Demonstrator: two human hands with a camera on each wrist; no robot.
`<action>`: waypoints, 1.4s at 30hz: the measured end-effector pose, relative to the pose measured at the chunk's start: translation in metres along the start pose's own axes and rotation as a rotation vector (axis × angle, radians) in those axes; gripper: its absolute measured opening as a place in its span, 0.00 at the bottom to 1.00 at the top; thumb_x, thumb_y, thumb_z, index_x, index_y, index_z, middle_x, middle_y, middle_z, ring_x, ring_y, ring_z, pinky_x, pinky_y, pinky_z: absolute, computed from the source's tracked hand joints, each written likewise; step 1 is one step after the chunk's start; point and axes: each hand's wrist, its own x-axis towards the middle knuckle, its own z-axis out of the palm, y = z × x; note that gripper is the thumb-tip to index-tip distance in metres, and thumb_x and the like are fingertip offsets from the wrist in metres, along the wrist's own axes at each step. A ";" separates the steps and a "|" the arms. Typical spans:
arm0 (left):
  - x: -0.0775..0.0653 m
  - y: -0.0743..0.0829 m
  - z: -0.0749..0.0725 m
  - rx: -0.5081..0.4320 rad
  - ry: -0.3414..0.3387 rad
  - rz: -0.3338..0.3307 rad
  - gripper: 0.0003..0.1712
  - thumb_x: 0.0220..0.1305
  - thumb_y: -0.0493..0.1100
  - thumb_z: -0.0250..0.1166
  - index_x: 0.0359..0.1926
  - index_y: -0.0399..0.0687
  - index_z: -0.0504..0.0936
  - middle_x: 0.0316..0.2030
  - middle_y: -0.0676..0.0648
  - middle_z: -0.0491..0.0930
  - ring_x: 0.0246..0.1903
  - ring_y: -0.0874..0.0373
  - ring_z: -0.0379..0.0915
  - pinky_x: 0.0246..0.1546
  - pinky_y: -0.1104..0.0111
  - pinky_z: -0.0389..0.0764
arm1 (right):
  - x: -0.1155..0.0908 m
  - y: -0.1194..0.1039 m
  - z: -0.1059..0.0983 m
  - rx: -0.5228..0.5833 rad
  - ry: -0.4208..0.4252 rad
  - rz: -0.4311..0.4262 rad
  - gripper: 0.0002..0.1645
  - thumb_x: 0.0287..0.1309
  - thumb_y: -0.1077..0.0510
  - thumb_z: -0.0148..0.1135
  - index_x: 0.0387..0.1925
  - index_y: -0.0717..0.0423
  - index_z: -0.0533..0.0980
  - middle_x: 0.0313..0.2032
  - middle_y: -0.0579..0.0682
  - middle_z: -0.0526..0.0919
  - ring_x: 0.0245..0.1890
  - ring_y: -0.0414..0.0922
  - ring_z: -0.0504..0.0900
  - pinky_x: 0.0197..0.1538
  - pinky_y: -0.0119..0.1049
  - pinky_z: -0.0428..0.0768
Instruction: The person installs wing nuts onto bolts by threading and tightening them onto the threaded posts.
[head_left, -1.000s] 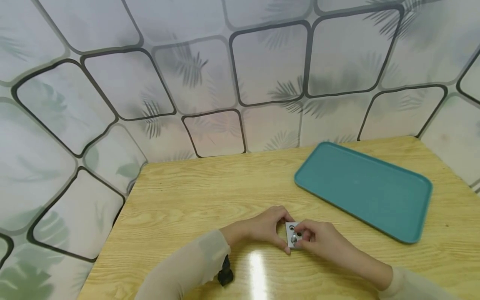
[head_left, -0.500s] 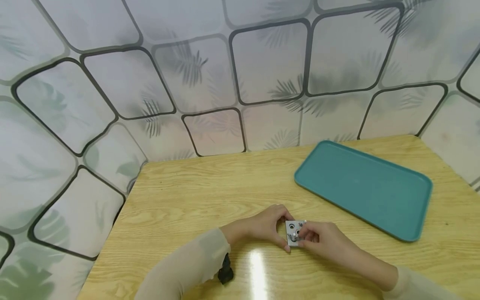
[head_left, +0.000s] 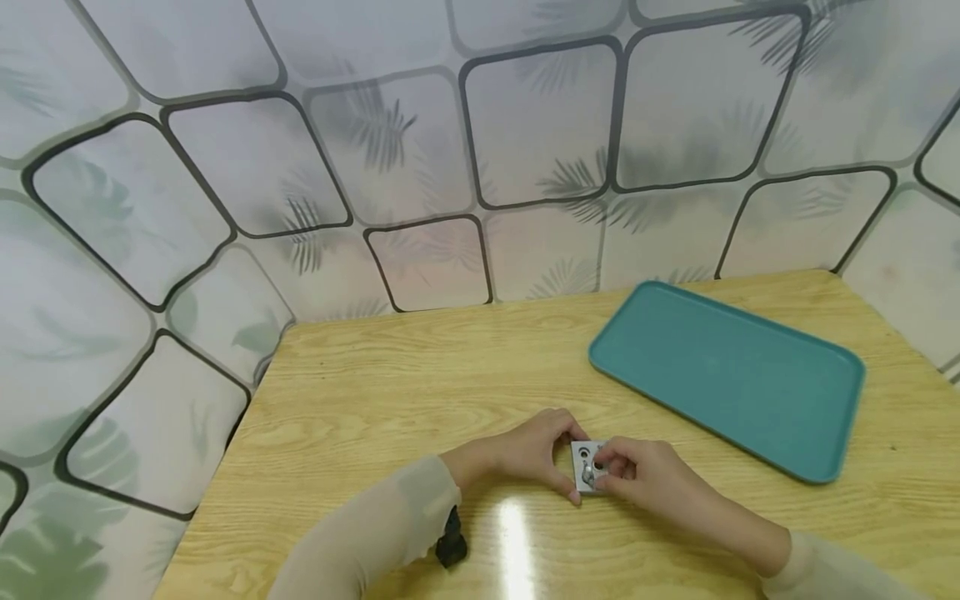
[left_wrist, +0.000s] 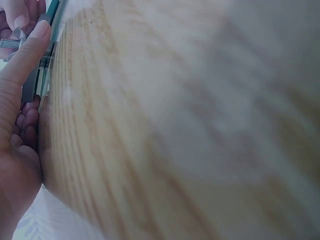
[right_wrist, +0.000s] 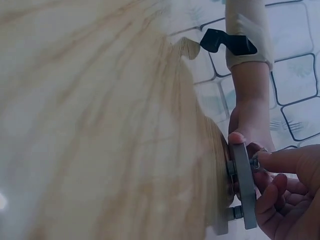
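Observation:
A small square metal plate (head_left: 581, 476) with round holes lies on the wooden table. My left hand (head_left: 525, 454) grips it by the left side, thumb at the near edge and fingers at the far edge. A wing nut (left_wrist: 19, 36) sits on a threaded bolt standing out of the plate, as the left wrist view shows. My right hand (head_left: 648, 473) pinches this wing nut between thumb and fingertips. Seen edge-on in the right wrist view, the plate (right_wrist: 244, 187) stands off the table on short feet (right_wrist: 235, 213). The right fingers hide part of its top.
A teal tray (head_left: 720, 375) lies at the back right of the wooden table (head_left: 420, 367). A black wrist-camera mount (head_left: 451, 546) hangs under the left sleeve. A patterned backdrop (head_left: 540, 125) stands behind the table.
My right fingers have turned slightly around the wing nut, and its wings have shifted in angle. The left hand and the plate stay in place.

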 end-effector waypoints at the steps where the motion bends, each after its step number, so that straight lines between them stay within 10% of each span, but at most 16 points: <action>1: 0.000 0.000 0.000 -0.001 0.000 -0.001 0.37 0.40 0.53 0.79 0.51 0.50 0.73 0.44 0.56 0.71 0.42 0.69 0.62 0.43 0.80 0.66 | 0.001 0.000 0.001 0.002 0.004 -0.008 0.13 0.51 0.55 0.70 0.36 0.57 0.80 0.23 0.38 0.77 0.20 0.29 0.68 0.23 0.27 0.71; 20: 0.000 -0.003 0.003 0.005 0.007 -0.010 0.38 0.38 0.54 0.80 0.51 0.50 0.73 0.43 0.57 0.71 0.41 0.69 0.62 0.43 0.81 0.66 | -0.005 -0.004 0.004 0.022 -0.019 -0.028 0.02 0.53 0.64 0.65 0.30 0.55 0.79 0.23 0.39 0.79 0.21 0.28 0.68 0.23 0.27 0.71; 42: 0.001 -0.004 0.002 -0.016 0.001 -0.002 0.38 0.38 0.54 0.80 0.51 0.50 0.74 0.42 0.56 0.70 0.40 0.68 0.62 0.40 0.80 0.67 | 0.006 -0.004 0.004 -0.016 -0.012 -0.035 0.12 0.52 0.56 0.69 0.37 0.58 0.80 0.21 0.37 0.77 0.19 0.28 0.68 0.23 0.27 0.71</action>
